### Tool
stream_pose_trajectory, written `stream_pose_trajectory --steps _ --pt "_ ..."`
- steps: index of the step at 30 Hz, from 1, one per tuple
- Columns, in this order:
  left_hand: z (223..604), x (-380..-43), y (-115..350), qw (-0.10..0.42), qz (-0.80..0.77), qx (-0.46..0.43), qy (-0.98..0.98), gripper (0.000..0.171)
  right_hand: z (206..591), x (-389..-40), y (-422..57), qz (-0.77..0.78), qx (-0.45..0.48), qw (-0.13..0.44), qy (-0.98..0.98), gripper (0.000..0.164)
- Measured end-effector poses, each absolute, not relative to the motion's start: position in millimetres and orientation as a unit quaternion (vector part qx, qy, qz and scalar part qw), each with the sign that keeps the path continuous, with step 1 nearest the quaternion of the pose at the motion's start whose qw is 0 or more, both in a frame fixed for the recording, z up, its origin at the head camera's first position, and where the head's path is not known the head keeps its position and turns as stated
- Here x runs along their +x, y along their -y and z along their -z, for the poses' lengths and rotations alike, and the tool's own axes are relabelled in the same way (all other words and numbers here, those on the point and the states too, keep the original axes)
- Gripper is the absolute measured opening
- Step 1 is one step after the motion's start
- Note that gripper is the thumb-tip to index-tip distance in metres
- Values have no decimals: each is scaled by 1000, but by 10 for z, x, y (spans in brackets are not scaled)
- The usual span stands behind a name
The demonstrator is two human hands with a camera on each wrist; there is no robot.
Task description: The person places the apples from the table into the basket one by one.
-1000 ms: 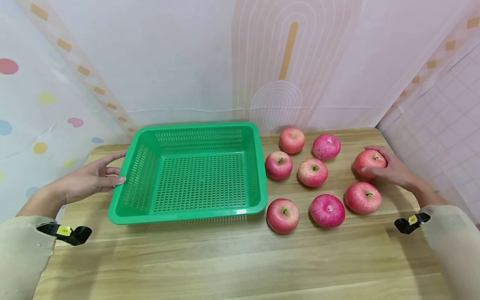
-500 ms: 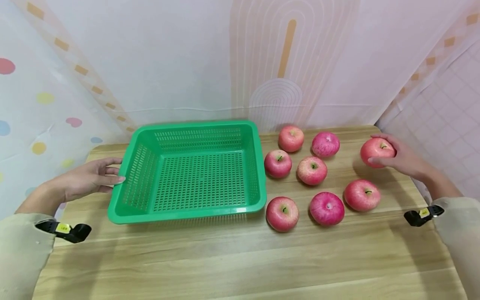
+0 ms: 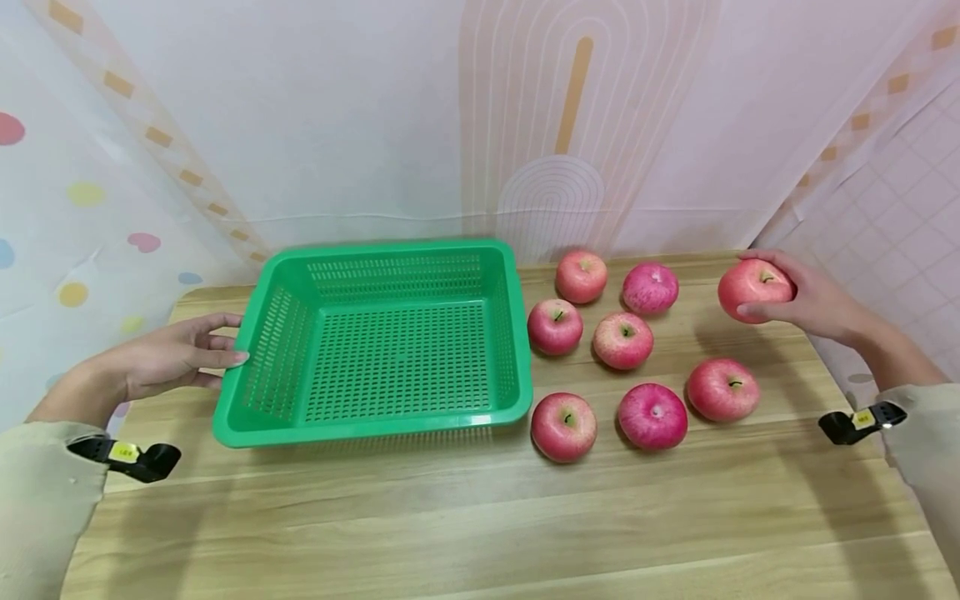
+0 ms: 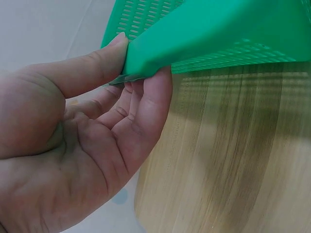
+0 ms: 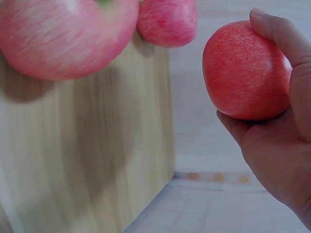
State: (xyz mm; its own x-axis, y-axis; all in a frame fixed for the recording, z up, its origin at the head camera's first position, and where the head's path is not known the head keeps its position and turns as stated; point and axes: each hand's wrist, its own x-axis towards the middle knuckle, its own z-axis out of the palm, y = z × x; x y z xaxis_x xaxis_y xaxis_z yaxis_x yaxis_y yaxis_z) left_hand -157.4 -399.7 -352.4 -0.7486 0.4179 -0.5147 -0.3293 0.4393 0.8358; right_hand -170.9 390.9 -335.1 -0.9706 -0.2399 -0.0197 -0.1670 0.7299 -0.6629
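Note:
A green plastic basket (image 3: 397, 425) with slotted walls sits at the left of the wooden table, nothing inside it. My left hand (image 3: 176, 354) pinches its left rim, thumb on top and fingers beneath, as the left wrist view shows (image 4: 87, 131). At the right, my right hand (image 3: 821, 300) grips a red apple (image 3: 753, 289) between thumb and fingers, held above the tabletop. The right wrist view shows that apple (image 5: 245, 73) apart from the table. Nearest below it lies another red apple (image 3: 723, 390).
Several more apples lie between basket and right hand, among them a front red one (image 3: 564, 427) and a darker pink one (image 3: 652, 417). A patterned cloth wall (image 3: 360, 125) stands behind the wooden table (image 3: 450, 517).
My right hand has lifted the apple off the table and carried it slightly right and up. The left hand stays at the basket's rim.

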Motion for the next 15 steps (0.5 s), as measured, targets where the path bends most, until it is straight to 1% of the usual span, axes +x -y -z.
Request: stream_pose_trajectory --steps 3,10,15 --pt "3517 -1577 3998 360 -530 28 -767 38 3291 -1725 -3850 360 -121 49 -924 70" --pt "3516 -1582 4013 368 -526 28 -766 40 3131 -1751 -3706 363 -122 79 -920 73" --pt "3501 -1591 4010 371 -524 34 -766 39 3052 -1763 -3579 351 -130 81 -924 72"
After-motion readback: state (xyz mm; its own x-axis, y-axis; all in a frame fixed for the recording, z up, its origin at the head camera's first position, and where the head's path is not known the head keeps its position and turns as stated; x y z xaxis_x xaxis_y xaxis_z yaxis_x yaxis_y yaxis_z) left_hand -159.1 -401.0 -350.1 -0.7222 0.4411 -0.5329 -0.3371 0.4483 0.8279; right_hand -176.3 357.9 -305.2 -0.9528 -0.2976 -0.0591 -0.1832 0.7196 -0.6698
